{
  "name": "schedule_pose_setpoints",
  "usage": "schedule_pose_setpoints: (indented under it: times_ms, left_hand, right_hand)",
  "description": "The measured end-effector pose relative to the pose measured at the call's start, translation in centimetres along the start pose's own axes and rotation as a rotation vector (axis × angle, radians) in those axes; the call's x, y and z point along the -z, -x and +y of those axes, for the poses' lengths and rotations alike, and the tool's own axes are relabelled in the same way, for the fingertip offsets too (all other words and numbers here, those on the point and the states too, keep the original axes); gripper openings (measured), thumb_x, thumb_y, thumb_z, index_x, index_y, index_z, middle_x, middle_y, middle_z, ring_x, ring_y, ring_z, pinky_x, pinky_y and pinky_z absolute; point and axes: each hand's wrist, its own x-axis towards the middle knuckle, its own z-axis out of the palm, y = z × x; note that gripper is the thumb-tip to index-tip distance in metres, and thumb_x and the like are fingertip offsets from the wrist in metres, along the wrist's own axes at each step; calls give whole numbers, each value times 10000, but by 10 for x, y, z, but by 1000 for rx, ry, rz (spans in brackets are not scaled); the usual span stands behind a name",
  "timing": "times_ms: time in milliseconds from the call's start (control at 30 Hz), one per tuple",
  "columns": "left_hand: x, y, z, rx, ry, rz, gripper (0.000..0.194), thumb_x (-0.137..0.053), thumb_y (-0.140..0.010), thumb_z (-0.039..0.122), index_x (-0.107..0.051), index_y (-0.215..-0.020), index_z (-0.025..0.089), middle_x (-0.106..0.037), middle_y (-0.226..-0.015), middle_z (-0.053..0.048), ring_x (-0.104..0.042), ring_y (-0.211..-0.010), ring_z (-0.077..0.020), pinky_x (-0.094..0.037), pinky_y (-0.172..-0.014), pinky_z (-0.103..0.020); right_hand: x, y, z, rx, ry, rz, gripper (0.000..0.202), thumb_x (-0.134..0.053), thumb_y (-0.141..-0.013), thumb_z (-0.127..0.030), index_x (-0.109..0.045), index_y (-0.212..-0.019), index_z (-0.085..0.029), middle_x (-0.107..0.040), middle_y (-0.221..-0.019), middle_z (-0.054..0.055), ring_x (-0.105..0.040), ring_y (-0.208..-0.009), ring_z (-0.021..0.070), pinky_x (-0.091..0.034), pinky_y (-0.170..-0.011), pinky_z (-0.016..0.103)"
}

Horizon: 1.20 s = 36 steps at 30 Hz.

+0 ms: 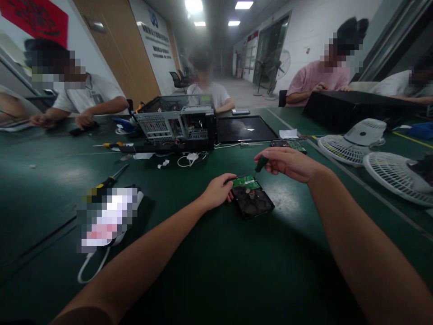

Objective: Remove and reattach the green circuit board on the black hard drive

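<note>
A hard drive (253, 203) lies on the green table with its green circuit board facing up at the far end. My left hand (218, 190) grips the drive's left edge, thumb on top and fingers along the side. Above the board's far right corner, my right hand (287, 163) holds a small screwdriver (260, 164) by its dark green handle, fingers pinched around it. The screwdriver points down at the board's edge; whether its tip sits in a screw is too small to tell.
Beyond the drive stand an open computer case (176, 124) and a flat dark panel (246, 128). Another circuit board (292, 145) lies behind my right hand. White fan parts (352, 142) are at right. A yellow-black screwdriver (108, 181) and a blurred-out phone (111, 216) lie left. Several people sit around.
</note>
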Motion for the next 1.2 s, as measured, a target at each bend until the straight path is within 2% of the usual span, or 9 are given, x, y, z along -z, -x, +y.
schedule_pose_setpoints:
  times_ms: [233,367,600,933,1200]
  left_hand:
    - [0,-3,-5,-7,30,9,386,-331,-1064,185,-517,-1402,165,-629,-652,5,-631,-514,-128,-503,-495,-222]
    - [-2,-1,0,-12,17,34,293,-384,-1050,183,-544,-1296,179,-604,-613,30,-618,-488,-120,-480,-462,-196]
    - [-2,3,3,-33,9,37,123,-547,-1001,215,-559,-1117,175,-626,-607,33,-634,-496,-115,-478,-455,-174]
    - [-1,2,-1,-49,-3,31,124,-580,-981,210,-566,-1100,179,-647,-614,20,-644,-498,-128,-509,-466,-196]
    - [0,3,2,-42,8,38,128,-551,-994,202,-578,-1114,165,-652,-608,17,-647,-492,-126,-502,-468,-191]
  right_hand:
    - [-5,0,-3,16,25,24,232,-702,-905,-426,-781,-941,-211,-745,-1038,87,-589,-728,153,-460,-582,293]
    - [-5,0,-2,17,22,16,244,-698,-907,-439,-773,-966,-214,-748,-1111,102,-614,-750,164,-480,-596,308]
    - [-2,0,-1,14,21,23,277,-704,-894,-457,-775,-1029,-226,-754,-1087,95,-613,-734,166,-481,-568,291]
    - [-1,-2,-2,-2,56,53,241,-637,-931,-407,-786,-913,-218,-742,-1042,73,-552,-702,135,-447,-540,244]
    - [-3,-3,-2,-2,-28,95,226,-696,-901,-390,-778,-998,-203,-743,-1052,95,-562,-671,125,-445,-532,255]
